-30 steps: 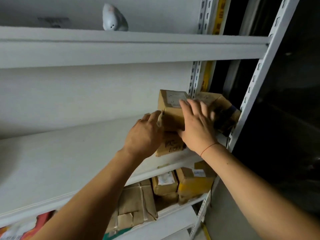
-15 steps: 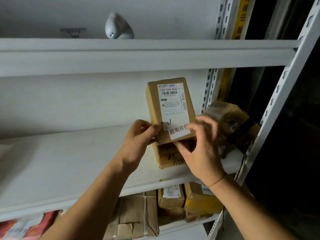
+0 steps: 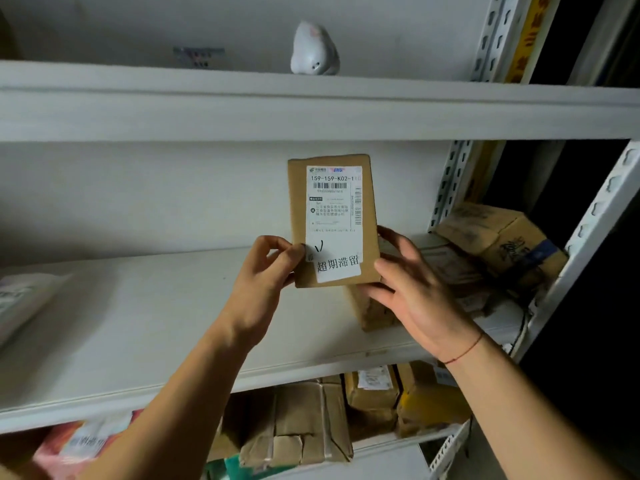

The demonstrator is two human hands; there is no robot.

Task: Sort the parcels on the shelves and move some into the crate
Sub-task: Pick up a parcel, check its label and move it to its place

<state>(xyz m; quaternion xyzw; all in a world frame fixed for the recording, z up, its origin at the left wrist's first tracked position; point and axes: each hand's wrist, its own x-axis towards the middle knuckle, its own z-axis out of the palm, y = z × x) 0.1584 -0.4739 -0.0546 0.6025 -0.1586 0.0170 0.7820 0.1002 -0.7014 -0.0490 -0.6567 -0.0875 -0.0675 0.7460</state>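
The head camera shows a small brown parcel held upright above the middle shelf, near the right end of that shelf, with its white shipping label turned to the viewer. A second white sticker with black printed characters lies across the low part of the label. The left hand pinches the lower left edge of the parcel, the thumb on the front and the curled fingers behind. The right hand holds the lower right corner, its fingers only a little bent, the thumb at the bottom edge and the fingertips against the right side. Behind the parcel, on the shelf, stands another brown box, partly hidden by the right hand. At the right end of the same shelf several cardboard boxes lie tilted against the perforated upright. On the top shelf stands a small white rounded device. The lower shelf carries taped brown parcels and a yellow-brown box at its right end, and a red and white packet toward the left.
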